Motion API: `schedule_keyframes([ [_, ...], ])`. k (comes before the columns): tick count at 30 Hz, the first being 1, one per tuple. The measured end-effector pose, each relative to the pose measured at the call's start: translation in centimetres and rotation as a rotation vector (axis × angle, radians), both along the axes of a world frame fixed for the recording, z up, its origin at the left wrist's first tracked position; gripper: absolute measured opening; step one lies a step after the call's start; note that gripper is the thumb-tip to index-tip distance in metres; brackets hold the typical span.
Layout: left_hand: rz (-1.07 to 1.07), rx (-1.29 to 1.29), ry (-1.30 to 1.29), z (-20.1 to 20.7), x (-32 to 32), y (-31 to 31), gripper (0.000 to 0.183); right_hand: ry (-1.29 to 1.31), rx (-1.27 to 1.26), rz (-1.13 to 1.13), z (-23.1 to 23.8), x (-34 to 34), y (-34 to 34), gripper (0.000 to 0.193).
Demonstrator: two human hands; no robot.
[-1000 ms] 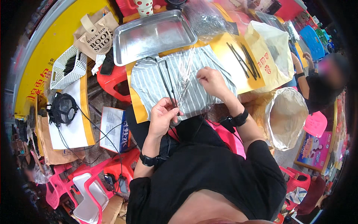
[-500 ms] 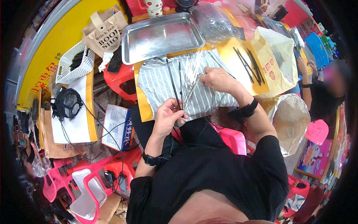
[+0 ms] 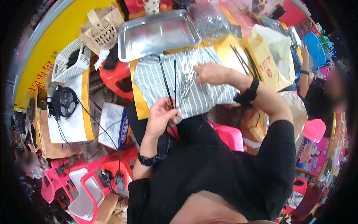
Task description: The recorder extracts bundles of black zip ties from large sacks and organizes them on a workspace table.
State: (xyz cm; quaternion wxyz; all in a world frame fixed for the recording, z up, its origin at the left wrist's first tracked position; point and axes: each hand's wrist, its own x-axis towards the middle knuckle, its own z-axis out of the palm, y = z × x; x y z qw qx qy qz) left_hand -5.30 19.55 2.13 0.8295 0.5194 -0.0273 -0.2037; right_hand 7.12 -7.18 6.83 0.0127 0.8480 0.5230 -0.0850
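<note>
My left hand [image 3: 163, 115] is closed, its thumb and fingers pinching two thin black sticks [image 3: 163, 74] near their lower ends. Spread in a narrow V, they point away from me over a grey-and-white striped cloth [image 3: 147, 80]. A loose bundle of thin, shiny silvery strands [image 3: 185, 80] lies on that cloth, right of the sticks. At the strands' right edge is my right hand [image 3: 212, 73], fingers curled together; anything between its fingertips is too small to make out. More black sticks [image 3: 253, 65] lie on a yellow-edged sheet at the right.
A metal tray [image 3: 160, 35] stands behind the cloth, with clear plastic wrapping [image 3: 212, 24] to its right. On the left are a white basket [image 3: 71, 61] of dark sticks and a black strapped device [image 3: 63, 102] with cables. Another person's arm [image 3: 304, 71] shows at far right.
The whole view has shifted slightly. My right hand has moved left, closer to the silvery strands and black sticks. My left hand keeps its pinch on the two sticks.
</note>
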Motion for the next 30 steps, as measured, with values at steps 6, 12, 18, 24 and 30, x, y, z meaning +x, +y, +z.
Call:
schedule_keyframes([
  [6, -0.025, -0.061, 0.005, -1.0, -1.1, 0.1, 0.032, -0.052, -0.099, 0.135, -0.5, -1.1, 0.4, 0.010],
  [12, -0.016, -0.052, 0.024, -1.2, -1.3, -0.1, 0.032, -0.210, -0.070, 0.383, 0.1, -1.6, -0.2, 0.014],
  [18, -0.018, -0.059, 0.020, -1.0, -0.9, -0.1, 0.031, -0.421, -0.126, 0.518, -0.4, -2.0, 0.5, 0.014],
  [24, -0.017, -0.061, 0.027, -1.2, -0.8, 0.2, 0.034, -0.334, 0.015, 0.348, -0.5, -1.5, -0.5, 0.013],
  [30, 0.015, -0.111, 0.018, -1.4, -0.3, 0.4, 0.034, -0.220, 0.501, -0.220, 1.4, -3.7, -0.5, 0.021],
])
